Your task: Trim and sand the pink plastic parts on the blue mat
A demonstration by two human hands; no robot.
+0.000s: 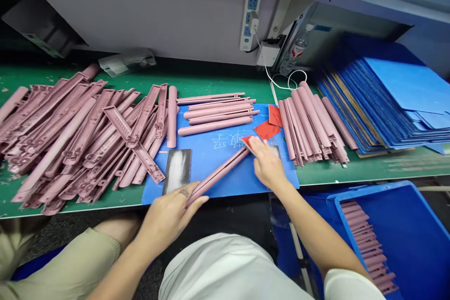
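Note:
My left hand (170,213) is closed around the near end of a long pink plastic housing (218,173), which slants away from me above the blue mat (207,154). At its far end, my right hand (267,164) pinches a small piece of red sandpaper (247,140) against the tip. Two more red sandpaper pieces (267,130) lie just beyond my right fingers. By my left hand is a dark rectangular sheet (177,168) smeared with white dust. A short row of pink housings (220,115) rests on the mat's far part.
A big heap of pink parts (80,140) covers the left of the green table. More housings (312,122) are piled at right, beside stacked blue sheets (397,98). Below right stands a blue bin (415,225) containing pink pieces. A power strip (250,18) hangs behind.

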